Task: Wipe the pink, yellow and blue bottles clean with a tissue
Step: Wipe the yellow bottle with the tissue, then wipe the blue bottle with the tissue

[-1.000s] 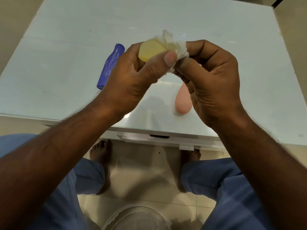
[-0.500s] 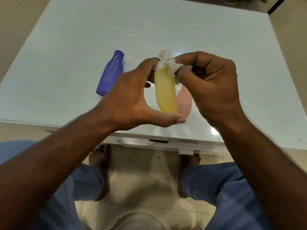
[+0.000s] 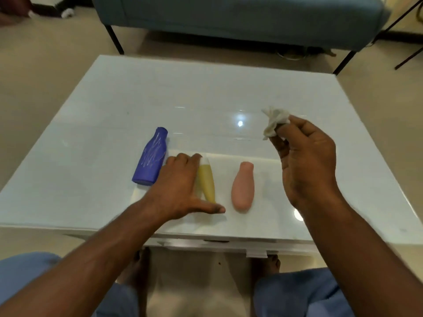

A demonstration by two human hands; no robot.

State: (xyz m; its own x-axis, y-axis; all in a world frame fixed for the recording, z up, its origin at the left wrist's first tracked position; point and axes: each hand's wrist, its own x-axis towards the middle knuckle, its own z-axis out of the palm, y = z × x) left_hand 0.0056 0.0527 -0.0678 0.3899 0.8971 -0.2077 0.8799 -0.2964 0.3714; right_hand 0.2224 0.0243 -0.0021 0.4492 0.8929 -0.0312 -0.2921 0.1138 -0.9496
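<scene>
Three bottles lie side by side on the white glossy table (image 3: 206, 92). The blue bottle (image 3: 151, 159), with white scribbles on it, is on the left. The yellow bottle (image 3: 207, 181) with a white cap is in the middle, and the pink bottle (image 3: 243, 187) is on the right. My left hand (image 3: 178, 186) rests flat against the yellow bottle's left side, with fingers by its cap and thumb stretched past its base, not closed around it. My right hand (image 3: 306, 161) is raised to the right of the pink bottle, pinching a crumpled white tissue (image 3: 273, 122).
A blue-grey sofa (image 3: 229, 14) on thin black legs stands beyond the table's far edge. My knees in blue trousers and my bare feet are under the near edge. The floor around is beige tile.
The yellow bottle, held upright in my left hand while my right hand wiped its top, now lies on the table between the blue and pink ones. My right hand has drawn away right with the tissue.
</scene>
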